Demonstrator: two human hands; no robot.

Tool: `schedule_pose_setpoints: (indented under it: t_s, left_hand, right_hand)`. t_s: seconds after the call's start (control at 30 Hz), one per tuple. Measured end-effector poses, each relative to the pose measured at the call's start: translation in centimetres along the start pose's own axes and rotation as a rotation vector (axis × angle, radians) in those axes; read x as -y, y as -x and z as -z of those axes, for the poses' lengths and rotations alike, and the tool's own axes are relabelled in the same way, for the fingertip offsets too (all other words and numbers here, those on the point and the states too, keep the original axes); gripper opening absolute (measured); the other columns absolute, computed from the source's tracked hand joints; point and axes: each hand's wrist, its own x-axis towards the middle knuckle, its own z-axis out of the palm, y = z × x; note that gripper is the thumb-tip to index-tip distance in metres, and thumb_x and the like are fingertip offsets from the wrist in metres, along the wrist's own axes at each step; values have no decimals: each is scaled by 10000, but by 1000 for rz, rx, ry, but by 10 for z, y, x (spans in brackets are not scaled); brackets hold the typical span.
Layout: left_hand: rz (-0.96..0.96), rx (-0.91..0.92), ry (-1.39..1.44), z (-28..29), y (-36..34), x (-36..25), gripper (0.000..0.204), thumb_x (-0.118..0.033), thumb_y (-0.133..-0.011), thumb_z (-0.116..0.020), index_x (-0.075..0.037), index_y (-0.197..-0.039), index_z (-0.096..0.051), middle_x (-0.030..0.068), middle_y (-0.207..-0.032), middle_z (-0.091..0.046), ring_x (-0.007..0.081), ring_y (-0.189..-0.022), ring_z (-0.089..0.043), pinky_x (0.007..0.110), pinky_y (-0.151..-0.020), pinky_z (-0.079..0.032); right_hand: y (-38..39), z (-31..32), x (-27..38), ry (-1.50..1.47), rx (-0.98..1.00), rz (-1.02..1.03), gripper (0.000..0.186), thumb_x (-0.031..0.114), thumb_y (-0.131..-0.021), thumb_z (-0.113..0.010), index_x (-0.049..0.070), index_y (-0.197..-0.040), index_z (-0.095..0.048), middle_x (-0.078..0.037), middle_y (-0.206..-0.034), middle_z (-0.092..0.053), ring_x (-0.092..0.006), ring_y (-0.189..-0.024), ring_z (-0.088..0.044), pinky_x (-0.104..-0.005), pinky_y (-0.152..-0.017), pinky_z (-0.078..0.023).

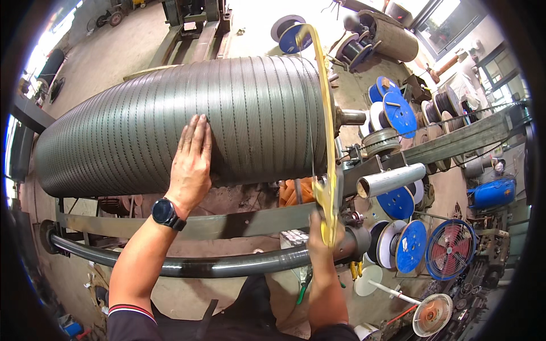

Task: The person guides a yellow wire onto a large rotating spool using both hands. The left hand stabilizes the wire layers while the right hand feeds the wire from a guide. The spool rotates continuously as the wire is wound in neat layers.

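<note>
At the left, our view is opening on a large ribbed metal roller, which is stretching across to the middle; fine ridges and darker dashed lines are running around it. A glossy black tube and a flat metal beam are lying along its near side, the tube being closer to us. Our dark left sleeve is showing a red and white edge, and we are wearing a black wristwatch.

We are resting our left hand on the roller's near side, palm down; its fingers are lying straight and close together, gripping nothing. Crumpled orange material is showing below the roller's right part.

Next, a yellow hacksaw is standing lengthwise at the roller's right end, its thin blade passing over the ridges; we cannot tell whether the blade is touching them. Our right hand is holding the near end, its fingers curling closed around the handle, though they are blurring.

Farther right, a bare shaft is sticking out of the roller's end, and a hollow silver pipe is lying beyond the saw. Blue-flanged spools, 1 red-bladed fan and 1 blue tank are occupying the right side.
</note>
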Motion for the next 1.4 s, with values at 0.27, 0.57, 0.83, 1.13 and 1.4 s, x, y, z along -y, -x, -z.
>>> schedule_pose_setpoints:
  t_s: [0.27,0.57,0.83,1.13,1.4]
  left_hand:
    - [15,12,16,3,5,4,1010,101,-659,-731,113,-1585,-326,246,-1700,-272,413,-1591,-259,497,-1318,-245]
    - [34,83,42,14,4,1,1093,-11,-652,-851,91,-1596,-308,238,-1704,-259,408,-1597,-239,499,-1322,-227]
    - [47,137,12,22,-12,3,1190,-117,-617,-922,104,-1596,-283,251,-1696,-259,407,-1599,-229,497,-1326,-208]
    - [59,157,114,29,-16,9,1110,-23,-645,-804,110,-1605,-264,253,-1713,-226,407,-1616,-183,515,-1330,-169]
    - [73,154,-53,19,-8,3,1010,59,-687,-681,131,-1602,-259,276,-1715,-207,420,-1619,-167,491,-1338,-162]
  right_hand:
    - [26,10,-7,-32,29,-31,132,25,-897,-748,-64,-981,-700,-227,-885,-757,-351,-729,-764,-397,-665,-590]
    - [-27,-7,10,-16,8,123,116,27,-944,-713,-55,-1026,-719,-210,-883,-756,-337,-767,-777,-394,-677,-588]
    - [-36,-7,9,42,0,228,131,49,-928,-746,-42,-1007,-693,-196,-831,-723,-388,-694,-723,-419,-641,-563]
    - [9,15,14,69,9,71,129,24,-877,-759,-38,-917,-652,-201,-763,-684,-433,-644,-696,-454,-588,-554]
    - [10,10,-4,-30,29,-33,131,53,-885,-767,-18,-880,-657,-200,-716,-659,-422,-621,-684,-461,-573,-528]
